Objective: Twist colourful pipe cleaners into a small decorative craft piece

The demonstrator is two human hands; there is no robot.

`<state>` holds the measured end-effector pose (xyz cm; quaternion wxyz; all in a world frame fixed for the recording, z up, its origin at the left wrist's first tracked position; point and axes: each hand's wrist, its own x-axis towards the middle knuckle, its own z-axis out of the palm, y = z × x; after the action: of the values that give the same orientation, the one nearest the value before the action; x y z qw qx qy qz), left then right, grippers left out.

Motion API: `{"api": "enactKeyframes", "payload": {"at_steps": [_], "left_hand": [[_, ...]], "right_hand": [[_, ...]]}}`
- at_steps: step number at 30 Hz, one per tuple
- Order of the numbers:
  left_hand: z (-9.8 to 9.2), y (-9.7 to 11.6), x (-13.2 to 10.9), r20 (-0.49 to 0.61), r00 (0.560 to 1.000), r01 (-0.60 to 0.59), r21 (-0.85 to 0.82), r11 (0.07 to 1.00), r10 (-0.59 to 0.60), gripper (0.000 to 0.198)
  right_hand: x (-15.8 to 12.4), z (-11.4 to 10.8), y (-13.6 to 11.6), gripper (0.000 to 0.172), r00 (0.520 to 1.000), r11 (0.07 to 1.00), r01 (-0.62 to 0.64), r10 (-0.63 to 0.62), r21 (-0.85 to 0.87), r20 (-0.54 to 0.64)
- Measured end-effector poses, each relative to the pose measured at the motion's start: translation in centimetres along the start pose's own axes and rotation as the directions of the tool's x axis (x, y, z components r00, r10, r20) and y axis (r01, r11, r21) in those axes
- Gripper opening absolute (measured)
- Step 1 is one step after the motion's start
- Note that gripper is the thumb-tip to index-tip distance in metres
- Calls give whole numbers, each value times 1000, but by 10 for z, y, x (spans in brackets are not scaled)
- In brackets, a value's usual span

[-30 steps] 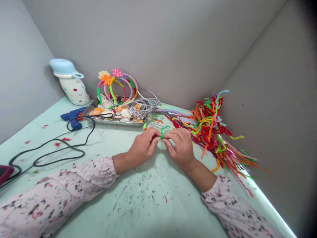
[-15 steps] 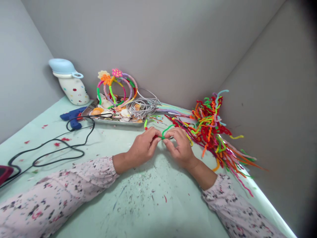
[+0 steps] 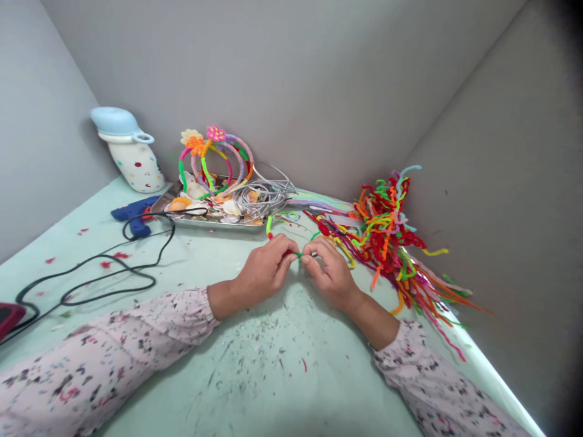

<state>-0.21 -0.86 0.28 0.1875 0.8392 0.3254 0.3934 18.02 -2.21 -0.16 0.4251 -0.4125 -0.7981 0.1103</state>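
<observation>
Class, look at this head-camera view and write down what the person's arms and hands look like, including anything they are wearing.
Both arms wear long, pale pink sleeves with a scattered pattern of dark grey and black blotches and a few reddish marks. The left sleeve and right sleeve match and end above the wrists. The left hand and right hand are bare, with no gloves.
</observation>
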Motion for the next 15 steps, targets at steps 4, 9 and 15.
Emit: {"api": "enactKeyframes", "payload": {"at_steps": [4, 9, 15], "left_hand": [[0, 0, 0, -13, 1000, -7, -4, 1000, 7, 9], [0, 1, 0, -21, 1000, -8, -3, 1000, 8, 8], [0, 0, 0, -10, 1000, -10, -10, 1000, 10, 9]], "right_hand": [[0, -1, 1, 8, 999, 999, 13, -11, 41, -41], [0, 0, 3, 7, 998, 999, 36, -35, 29, -62], [0, 0, 2, 12, 1000, 998, 7, -5, 60, -19]]}}
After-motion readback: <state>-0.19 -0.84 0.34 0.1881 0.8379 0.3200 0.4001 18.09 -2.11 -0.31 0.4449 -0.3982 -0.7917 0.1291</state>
